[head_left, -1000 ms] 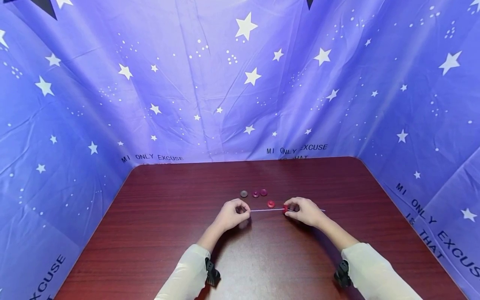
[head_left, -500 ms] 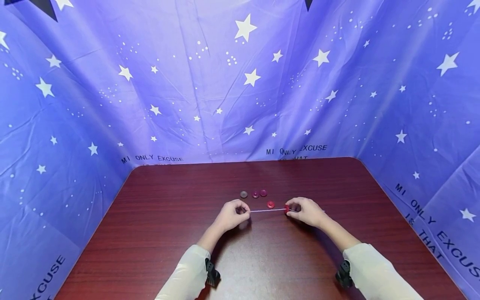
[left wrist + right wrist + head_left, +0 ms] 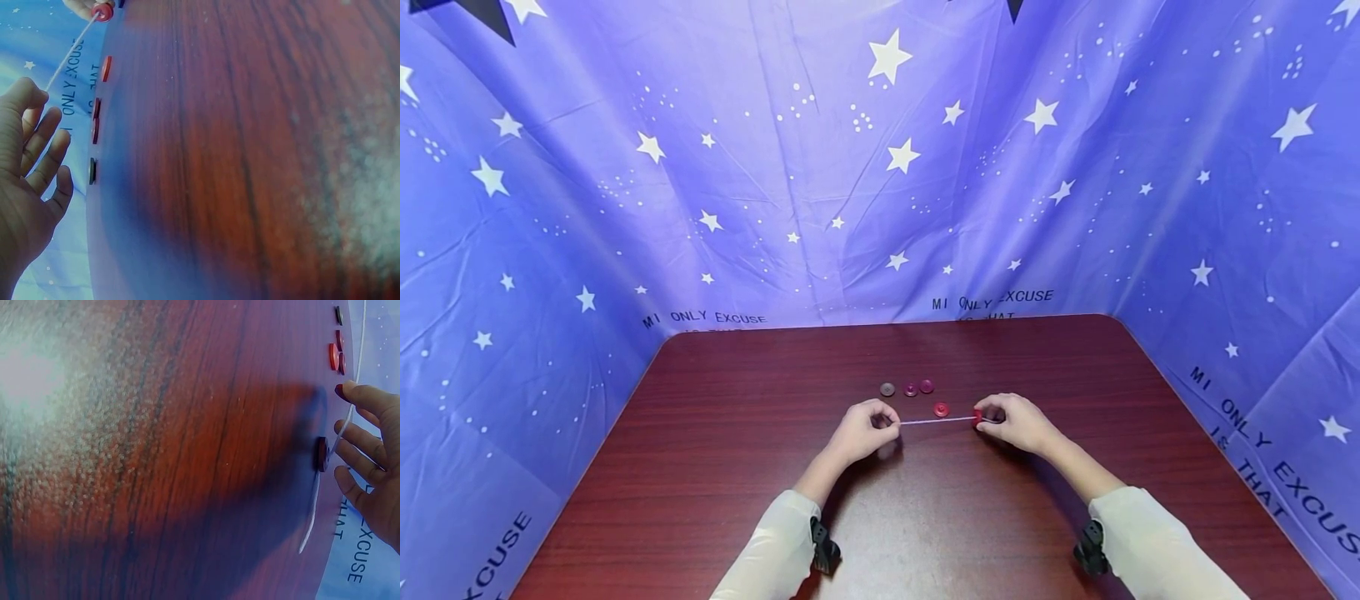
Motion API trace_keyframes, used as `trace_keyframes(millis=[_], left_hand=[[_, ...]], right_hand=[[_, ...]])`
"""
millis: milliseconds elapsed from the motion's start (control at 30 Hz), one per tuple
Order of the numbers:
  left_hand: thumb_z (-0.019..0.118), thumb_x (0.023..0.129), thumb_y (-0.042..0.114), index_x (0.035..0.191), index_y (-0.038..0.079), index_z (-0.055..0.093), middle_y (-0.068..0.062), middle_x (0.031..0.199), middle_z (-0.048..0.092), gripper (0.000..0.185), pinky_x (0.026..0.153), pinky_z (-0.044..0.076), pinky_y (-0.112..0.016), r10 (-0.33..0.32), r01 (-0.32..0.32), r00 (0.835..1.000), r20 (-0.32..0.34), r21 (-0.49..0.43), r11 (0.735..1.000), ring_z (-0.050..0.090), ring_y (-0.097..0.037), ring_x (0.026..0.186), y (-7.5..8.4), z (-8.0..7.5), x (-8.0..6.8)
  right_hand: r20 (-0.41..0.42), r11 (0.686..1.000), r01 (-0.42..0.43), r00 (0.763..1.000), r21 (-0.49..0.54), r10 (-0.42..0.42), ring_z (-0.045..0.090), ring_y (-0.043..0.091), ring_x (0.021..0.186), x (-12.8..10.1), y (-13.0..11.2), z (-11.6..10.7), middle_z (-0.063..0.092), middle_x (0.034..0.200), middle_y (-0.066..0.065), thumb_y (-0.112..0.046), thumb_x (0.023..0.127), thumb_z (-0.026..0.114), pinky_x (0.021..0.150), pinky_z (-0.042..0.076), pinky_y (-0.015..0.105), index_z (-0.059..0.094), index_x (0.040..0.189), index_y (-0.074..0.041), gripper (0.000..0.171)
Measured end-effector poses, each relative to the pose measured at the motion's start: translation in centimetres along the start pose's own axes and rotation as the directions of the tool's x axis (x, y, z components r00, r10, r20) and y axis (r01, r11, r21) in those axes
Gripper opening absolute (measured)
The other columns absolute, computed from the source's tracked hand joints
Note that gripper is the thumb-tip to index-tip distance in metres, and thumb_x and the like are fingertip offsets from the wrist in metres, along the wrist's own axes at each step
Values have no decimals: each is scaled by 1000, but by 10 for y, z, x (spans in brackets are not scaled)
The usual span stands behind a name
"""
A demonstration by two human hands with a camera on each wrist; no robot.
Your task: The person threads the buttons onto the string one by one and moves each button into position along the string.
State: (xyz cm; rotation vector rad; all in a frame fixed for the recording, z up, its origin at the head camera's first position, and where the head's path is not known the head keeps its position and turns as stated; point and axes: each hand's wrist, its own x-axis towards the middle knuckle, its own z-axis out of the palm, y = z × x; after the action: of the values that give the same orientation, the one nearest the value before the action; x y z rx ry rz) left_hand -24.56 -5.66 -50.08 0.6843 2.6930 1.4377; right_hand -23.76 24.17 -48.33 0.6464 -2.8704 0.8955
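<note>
Star-printed blue cloth [image 3: 880, 167] walls dark (reddish) table [image 3: 737, 467].

Thin white string [image 3: 934, 421] runs taut & approx level just above the table [image 3: 715, 467], w/ a small round red button [image 3: 977, 417] threaded at its right end. Four more buttons lie flat on the table just beyond the string: a red one [image 3: 941, 409] nearest, then two maroon [image 3: 927, 386] [image 3: 911, 389] & one dark grey [image 3: 887, 389] in a row.

buttons [image 3: 911, 389] on table [image 3: 715, 467], behind string [image 3: 934, 421]

Left hand [image 3: 865, 430] and right hand [image 3: 1017, 422] hover apart, fingers curled in pinches.
</note>
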Motion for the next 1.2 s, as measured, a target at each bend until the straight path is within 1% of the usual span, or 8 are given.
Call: trace_keyframes(millis=[133, 367, 833, 1200], left_hand=[[64, 78, 11, 81, 14, 66, 5, 77, 60, 5, 63, 46, -17, -1, 1, 1000, -1, -2, 1000, 54, -2, 68, 0, 0, 0], [64, 78, 11, 81, 13, 66, 4, 78, 61, 5, 63, 46, -17, -8, 8, 1000, 1, -8, 1000, 54, -1, 68, -1, 1, 0], [64, 78, 10, 81, 13, 66, 3, 78, 61, 5, 64, 46, -17, -9, 9, 1000, 0, -5, 1000, 54, -1, 68, -1, 0, 0], [64, 78, 11, 82, 13, 66, 4, 78, 61, 5, 63, 46, -17, -9, 9, 1000, -2, -5, 1000, 54, -1, 67, -1, -1, -1]], right_hand=[[-3, 1000, -3, 1000, 0, 3, 55, 11, 71, -1, 1, -1, 62, 74, -5, -14, 77, 73, 65, 44, 24, 68, 98, -5, 23], [-15, 1000, 3, 1000, -17, -4, 55, 6, 70, -3, 5, -1, 62, 73, -7, -15, 76, 73, 66, 46, 25, 68, 97, -5, 24], [-27, 999, -18, 999, -26, 17, 57, 14, 73, -6, 10, -3, 62, 75, -4, -16, 76, 74, 66, 45, 26, 68, 97, -6, 24], [-31, 999, -43, 999, -32, 42, 56, 14, 74, -10, 12, -5, 63, 78, -2, -17, 76, 74, 66, 45, 26, 69, 98, -7, 24]])
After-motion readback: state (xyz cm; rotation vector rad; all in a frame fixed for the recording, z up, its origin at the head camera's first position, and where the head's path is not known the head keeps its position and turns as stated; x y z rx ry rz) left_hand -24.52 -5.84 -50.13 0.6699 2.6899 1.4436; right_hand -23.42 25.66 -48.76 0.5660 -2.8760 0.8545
